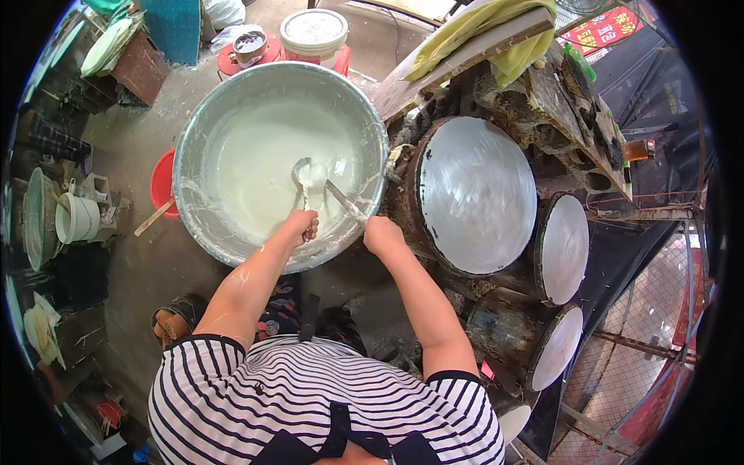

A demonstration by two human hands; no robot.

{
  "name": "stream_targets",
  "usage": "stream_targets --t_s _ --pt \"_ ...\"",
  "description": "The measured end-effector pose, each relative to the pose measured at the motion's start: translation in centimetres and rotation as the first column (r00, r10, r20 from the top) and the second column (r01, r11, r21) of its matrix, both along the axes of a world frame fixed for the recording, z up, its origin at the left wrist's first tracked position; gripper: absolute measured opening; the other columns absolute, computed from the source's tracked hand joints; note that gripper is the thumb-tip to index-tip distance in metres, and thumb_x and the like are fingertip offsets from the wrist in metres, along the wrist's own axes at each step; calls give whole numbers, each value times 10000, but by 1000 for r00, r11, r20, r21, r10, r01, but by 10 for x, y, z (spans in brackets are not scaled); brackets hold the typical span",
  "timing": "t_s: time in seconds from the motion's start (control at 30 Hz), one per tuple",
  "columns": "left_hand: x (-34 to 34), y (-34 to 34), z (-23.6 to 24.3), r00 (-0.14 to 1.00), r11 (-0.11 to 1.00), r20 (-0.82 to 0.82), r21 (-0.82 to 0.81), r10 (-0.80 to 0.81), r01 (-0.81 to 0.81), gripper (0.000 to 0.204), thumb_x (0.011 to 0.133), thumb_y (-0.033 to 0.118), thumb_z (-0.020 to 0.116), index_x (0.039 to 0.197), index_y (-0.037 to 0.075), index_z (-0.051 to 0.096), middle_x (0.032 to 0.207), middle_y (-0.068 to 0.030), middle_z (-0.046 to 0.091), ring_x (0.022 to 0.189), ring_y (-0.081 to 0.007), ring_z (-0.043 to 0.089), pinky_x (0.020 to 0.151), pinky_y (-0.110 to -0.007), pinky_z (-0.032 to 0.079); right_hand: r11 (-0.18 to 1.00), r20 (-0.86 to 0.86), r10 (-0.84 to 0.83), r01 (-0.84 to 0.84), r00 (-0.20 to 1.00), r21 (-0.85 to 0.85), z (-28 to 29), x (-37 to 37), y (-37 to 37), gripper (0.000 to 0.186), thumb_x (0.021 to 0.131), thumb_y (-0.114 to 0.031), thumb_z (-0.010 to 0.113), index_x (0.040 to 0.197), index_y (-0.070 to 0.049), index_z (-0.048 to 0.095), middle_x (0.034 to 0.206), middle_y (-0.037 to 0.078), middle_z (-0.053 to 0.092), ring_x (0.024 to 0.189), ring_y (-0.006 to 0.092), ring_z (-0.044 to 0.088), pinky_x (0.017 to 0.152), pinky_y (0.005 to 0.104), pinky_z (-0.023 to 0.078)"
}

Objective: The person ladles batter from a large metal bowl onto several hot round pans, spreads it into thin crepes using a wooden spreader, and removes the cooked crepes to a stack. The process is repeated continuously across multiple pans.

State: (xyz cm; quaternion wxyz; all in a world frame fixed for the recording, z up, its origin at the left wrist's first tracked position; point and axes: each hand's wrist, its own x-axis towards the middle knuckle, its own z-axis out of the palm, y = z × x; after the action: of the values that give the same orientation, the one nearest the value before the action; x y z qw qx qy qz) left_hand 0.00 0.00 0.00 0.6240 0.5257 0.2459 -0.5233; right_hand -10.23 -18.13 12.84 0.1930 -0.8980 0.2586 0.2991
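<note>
It's a crowded work area with a grey, stained floor [139, 287], cluttered with stools, pails and drums. In the middle sits a big round tub [203, 147] of thin white batter [256, 170], and over it are a ladle [302, 169] and a flat blade [338, 195]. I can't make out whether the ladle's bowl dips into the batter or hangs just above it, and the handle ends of both tools vanish inside the fists.

The left grip [302, 226] is curled tight around the ladle's handle, so the bowl lies on the far side of that hand, above the batter. The right grip [384, 235] is wrapped around the blade's handle near the tub's right rim; the blade slants far and leftward from it, its tip near the ladle but apart. The ladle is coated with white, the blade greyish and straight-edged, its handle end smeared pale.

Left of the tub, a red basin [162, 182] shows only partly behind the wall, a wooden stick [155, 216] at its side. To the right stands a large round metal plate [477, 198]. On the far side are a small metal pot [249, 46] and a white bucket [314, 29].
</note>
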Motion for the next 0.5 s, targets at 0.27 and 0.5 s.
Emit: stream_targets --t_s 0.27,0.5 --pt "-18 -12 9 970 975 225 221 -88 37 50 821 38 435 808 -9 429 584 -107 449 435 -207 457 347 -342 347 996 42 82 -83 996 16 7 -3 -1 204 783 -104 524 903 -4 655 951 222 638 910 375 615 783 442 499" --pt "-16 -5 10 940 935 284 346 -188 82 83 811 56 457 795 -25 442 586 -119 467 419 -221 455 334 -336 342 999 57 -3 1 998 46 -15 4 8 226 789 -96 519 936 7 657 978 225 638 927 359 626 799 431 504"
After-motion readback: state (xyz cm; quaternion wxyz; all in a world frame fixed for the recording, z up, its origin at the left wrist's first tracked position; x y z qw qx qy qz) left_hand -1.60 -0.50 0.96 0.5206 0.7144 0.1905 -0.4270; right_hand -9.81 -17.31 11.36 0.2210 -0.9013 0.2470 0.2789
